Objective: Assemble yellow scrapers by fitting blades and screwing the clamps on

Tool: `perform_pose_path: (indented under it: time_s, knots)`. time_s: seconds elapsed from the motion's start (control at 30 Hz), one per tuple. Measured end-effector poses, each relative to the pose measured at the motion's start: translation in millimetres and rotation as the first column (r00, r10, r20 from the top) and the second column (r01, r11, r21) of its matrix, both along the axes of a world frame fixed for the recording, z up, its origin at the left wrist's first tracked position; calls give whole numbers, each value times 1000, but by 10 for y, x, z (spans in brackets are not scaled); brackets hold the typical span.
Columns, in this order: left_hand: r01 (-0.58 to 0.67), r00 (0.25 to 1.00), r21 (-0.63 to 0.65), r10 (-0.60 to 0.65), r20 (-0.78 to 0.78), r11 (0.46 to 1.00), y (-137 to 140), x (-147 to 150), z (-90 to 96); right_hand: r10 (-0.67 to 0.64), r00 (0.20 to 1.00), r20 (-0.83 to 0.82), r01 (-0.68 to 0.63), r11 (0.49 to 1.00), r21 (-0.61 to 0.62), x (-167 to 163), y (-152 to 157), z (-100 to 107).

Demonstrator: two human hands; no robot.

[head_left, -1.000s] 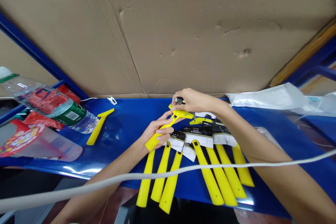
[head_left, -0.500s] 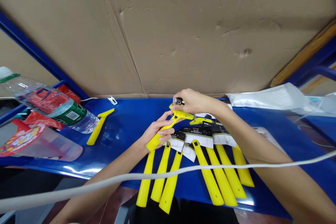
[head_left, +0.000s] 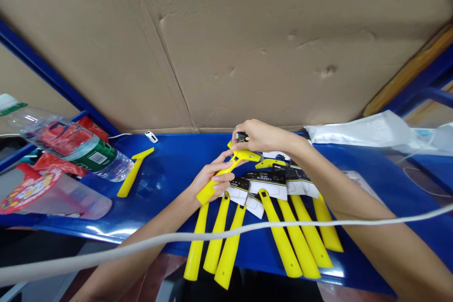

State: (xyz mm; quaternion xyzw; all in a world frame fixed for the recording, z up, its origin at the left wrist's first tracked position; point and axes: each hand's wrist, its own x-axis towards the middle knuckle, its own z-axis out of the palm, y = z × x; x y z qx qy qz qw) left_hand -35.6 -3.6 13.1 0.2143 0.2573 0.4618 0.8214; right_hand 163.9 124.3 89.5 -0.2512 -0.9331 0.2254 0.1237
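A: Where is the yellow tool (head_left: 228, 168), and how is it gripped?

B: It is held tilted above the blue table (head_left: 184, 160), its head toward the cardboard (head_left: 247, 56). The left hand (head_left: 208, 177) curls its fingers around the handle; the right hand (head_left: 253, 134) pinches a small black-ended object (head_left: 241, 136) at the head, its fingertips partly hidden.

A: How is it likely to handle?

B: It appears to be moulded plastic: probably light, stiff and not readily broken, though its smooth surface may slip. The broad handle offers the surest hold; the head, whose edge cannot be made out, is better steadied by its sides.

A: What differs from the preceding frame?

B: Very little. Both hands and the tool keep nearly the same pose. The bottle (head_left: 95, 155) and the cup (head_left: 85, 198) appear slightly lower, suggesting a small shift of viewpoint. The black-and-white cards (head_left: 267, 178) and the row of yellow handles (head_left: 281, 243) look unmoved.
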Motion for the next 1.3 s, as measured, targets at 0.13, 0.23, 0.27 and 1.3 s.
perform_pose_path:
  time_s: [0.13,0.23,0.27,1.3]
  knots:
    - [-7,1000,3,7,7,1000,1,0,2,14,1000,-6,-14,1000,3,16,11,4]
    - [-23,1000,-16,23,-18,1000,-4,7,21,0,1000,-12,0,1000,7,13,21,3]
    - [-26,999,-22,25,-24,999,-6,8,27,-3,1000,-13,4,1000,4,13,22,4]
    - [-242,965,-70,247,85,968,33,-30,77,63,998,-24,-63,998,0,216,85,160]
